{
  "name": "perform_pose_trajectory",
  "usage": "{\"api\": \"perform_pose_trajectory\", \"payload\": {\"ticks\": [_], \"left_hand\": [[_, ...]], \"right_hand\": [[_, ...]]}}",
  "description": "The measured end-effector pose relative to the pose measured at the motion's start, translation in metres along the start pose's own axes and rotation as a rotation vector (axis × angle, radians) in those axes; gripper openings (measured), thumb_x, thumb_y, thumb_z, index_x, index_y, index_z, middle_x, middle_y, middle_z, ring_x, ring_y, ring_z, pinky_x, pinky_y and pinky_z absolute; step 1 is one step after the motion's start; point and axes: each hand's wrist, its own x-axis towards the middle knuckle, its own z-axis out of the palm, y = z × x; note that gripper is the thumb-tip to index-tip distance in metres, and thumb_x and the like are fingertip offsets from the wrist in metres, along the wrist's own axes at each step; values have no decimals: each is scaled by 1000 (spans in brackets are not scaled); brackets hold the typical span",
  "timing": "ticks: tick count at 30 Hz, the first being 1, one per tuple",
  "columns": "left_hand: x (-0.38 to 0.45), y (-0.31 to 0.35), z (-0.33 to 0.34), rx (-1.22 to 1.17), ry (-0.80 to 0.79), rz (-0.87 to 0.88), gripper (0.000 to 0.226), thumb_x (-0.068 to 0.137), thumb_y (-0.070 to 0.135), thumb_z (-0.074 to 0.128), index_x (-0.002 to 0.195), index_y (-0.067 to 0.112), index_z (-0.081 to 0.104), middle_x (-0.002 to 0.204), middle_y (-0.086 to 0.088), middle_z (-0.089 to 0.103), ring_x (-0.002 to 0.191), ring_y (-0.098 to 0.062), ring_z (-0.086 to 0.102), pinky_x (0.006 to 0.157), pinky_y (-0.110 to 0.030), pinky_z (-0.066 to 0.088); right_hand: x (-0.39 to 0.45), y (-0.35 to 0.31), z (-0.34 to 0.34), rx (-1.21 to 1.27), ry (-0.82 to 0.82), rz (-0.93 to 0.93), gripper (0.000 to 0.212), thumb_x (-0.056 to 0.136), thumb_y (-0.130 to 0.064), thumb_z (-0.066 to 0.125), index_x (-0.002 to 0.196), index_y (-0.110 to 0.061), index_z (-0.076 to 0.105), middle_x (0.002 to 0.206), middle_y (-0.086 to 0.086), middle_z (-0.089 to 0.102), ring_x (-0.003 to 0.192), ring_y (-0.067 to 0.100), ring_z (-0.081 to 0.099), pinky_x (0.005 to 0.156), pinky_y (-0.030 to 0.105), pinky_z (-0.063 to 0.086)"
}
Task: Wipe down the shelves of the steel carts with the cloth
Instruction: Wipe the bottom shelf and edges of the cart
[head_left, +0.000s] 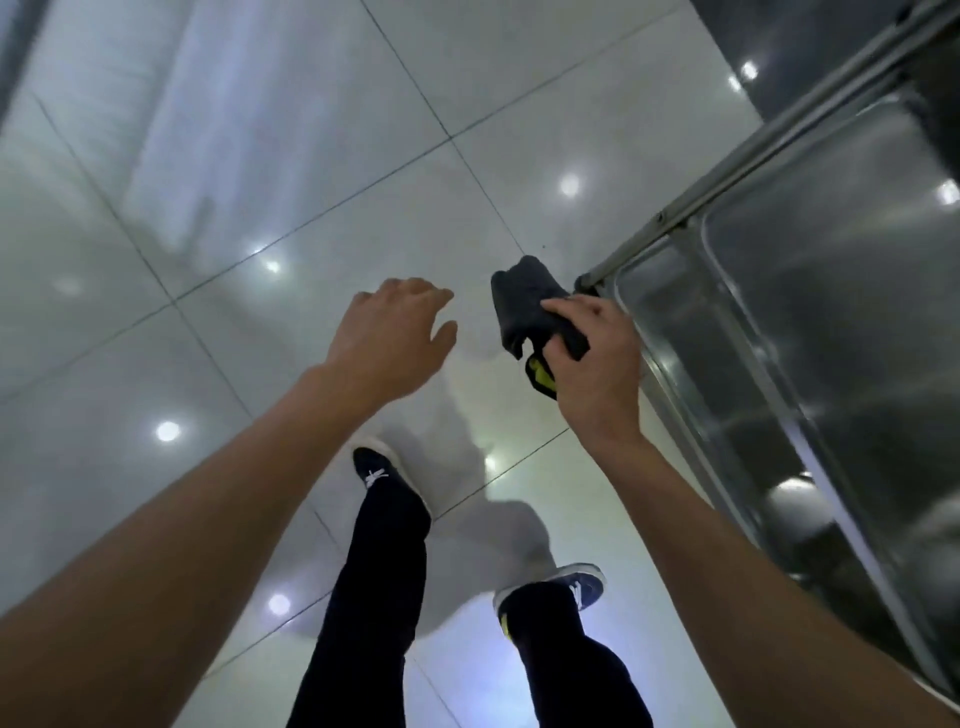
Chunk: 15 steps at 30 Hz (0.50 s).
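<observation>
Right hand (592, 364) grips our dark cloth (524, 301) just beside the steel cart (779, 322) corner, left hand (395, 338) hangs loose and empty; next, we judge, cloth goes flat onto the shelf.

Large glossy white floor tiles (291, 171) with thin dark grout lines (311, 208) fill the view, mirroring round ceiling-light reflections (167, 431) and soft grey shadows.

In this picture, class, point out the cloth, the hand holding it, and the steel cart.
cloth (519, 296): head view, on its dark bunched upper fold.
right hand (597, 364): head view, on its back.
steel cart (810, 270): head view, on its shiny top shelf.
</observation>
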Motion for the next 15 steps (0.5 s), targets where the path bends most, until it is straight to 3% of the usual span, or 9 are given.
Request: {"api": "perform_pose_trajectory", "payload": {"ticks": [3, 7, 11, 15], "left_hand": [[-7, -24, -78, -10, 25, 10, 48, 102, 41, 44, 146, 21, 49, 148, -1, 52, 136, -25, 45, 109, -47, 40], [-6, -52, -173, 21, 50, 27, 49, 103, 42, 43, 148, 22, 47, 149, -1, 51, 138, -24, 42, 111, -46, 38], [7, -64, -247, 48, 74, 60, 49, 103, 42, 43, 148, 22, 46, 149, 1, 50, 139, -23, 41, 110, -45, 36], [35, -56, -305, 56, 89, 89, 50, 103, 43, 43, 149, 23, 45, 150, 0, 49, 140, -23, 40, 111, -44, 35]], "right_hand": [[10, -73, -12, -14, 4, 8, 35, 89, -10, 66, 121, -24, 69, 119, -4, 56, 113, 15, 50, 94, 6, 32], [33, -156, -31, 28, 15, 29, 35, 90, -9, 65, 121, -23, 69, 119, -6, 54, 114, 15, 48, 100, 21, 41], [72, -216, -59, 16, 76, -11, 35, 89, -7, 65, 120, -21, 71, 119, -1, 57, 111, 15, 46, 91, 0, 28], [119, -256, -98, 19, 121, -38, 36, 87, -5, 65, 120, -19, 71, 120, 2, 60, 109, 14, 45, 88, -4, 24]]}}
